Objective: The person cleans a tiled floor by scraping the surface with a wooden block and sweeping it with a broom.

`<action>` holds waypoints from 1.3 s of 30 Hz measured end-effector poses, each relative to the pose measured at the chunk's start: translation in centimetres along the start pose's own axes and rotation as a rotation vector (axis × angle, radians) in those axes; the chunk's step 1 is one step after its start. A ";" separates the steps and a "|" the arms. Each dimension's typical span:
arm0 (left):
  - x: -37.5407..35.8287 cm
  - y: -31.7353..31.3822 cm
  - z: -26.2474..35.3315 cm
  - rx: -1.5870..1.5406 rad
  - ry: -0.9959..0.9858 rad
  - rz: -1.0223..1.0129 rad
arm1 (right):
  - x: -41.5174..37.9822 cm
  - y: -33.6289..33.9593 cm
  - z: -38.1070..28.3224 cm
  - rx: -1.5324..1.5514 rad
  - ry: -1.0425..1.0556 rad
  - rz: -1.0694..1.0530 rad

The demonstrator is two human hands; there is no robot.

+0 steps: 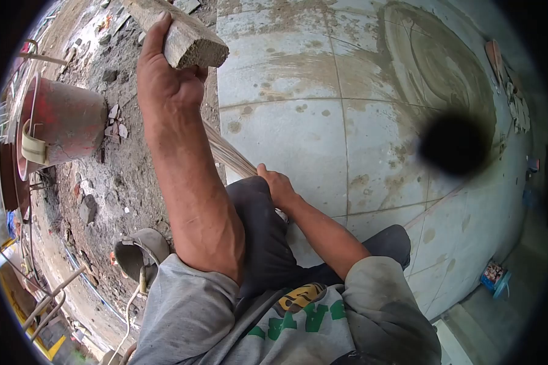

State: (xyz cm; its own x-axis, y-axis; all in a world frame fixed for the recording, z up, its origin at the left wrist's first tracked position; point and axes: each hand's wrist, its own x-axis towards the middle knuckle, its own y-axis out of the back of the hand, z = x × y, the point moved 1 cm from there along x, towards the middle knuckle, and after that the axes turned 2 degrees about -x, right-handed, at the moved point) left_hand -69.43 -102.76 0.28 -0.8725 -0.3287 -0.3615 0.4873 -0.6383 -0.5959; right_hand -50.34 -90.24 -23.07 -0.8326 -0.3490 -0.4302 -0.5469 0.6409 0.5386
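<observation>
My left hand is raised at the upper left, wrapped around a thick piece of wood. The wood is rough and dusty, and its cut end faces me. Lower down, near my knee, my right hand grips a stick broom, a bundle of thin pale sticks that runs up and left behind my left forearm. Its far end is hidden by that arm. Beneath lie large pale floor tiles, spotted and smeared with grey-brown mud.
A dirty red bucket lies tilted on rubble ground at left. Below it is a grey bucket-like container with a cable beside it. Wet slurry covers tiles at upper right. A blue container stands at the right.
</observation>
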 end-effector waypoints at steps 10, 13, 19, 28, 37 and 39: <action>-0.1 2.0 1.7 0.028 -0.045 0.086 | -1.4 -7.7 3.4 0.052 -0.221 -0.185; -0.2 1.1 1.0 0.030 -0.044 0.076 | 4.0 -15.0 6.2 0.181 0.016 -0.054; 0.8 1.6 1.2 -0.055 0.019 0.013 | -5.0 0.5 2.6 -0.061 -0.283 0.045; 1.6 1.2 0.1 -0.059 0.102 0.052 | -8.1 2.3 4.2 -0.192 -0.173 -0.007; 1.5 2.7 2.1 -0.059 0.022 0.108 | 1.9 18.9 13.8 -0.018 -0.822 0.861; 1.3 3.1 2.5 -0.062 -0.004 0.096 | 4.5 20.2 14.6 -0.070 -0.844 0.825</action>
State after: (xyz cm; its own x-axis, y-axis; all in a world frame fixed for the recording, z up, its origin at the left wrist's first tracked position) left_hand -69.11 -106.95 -0.26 -0.8216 -0.3895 -0.4162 0.5700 -0.5597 -0.6016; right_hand -63.83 -68.91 -24.67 -0.6289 0.7320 -0.2619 0.1032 0.4125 0.9051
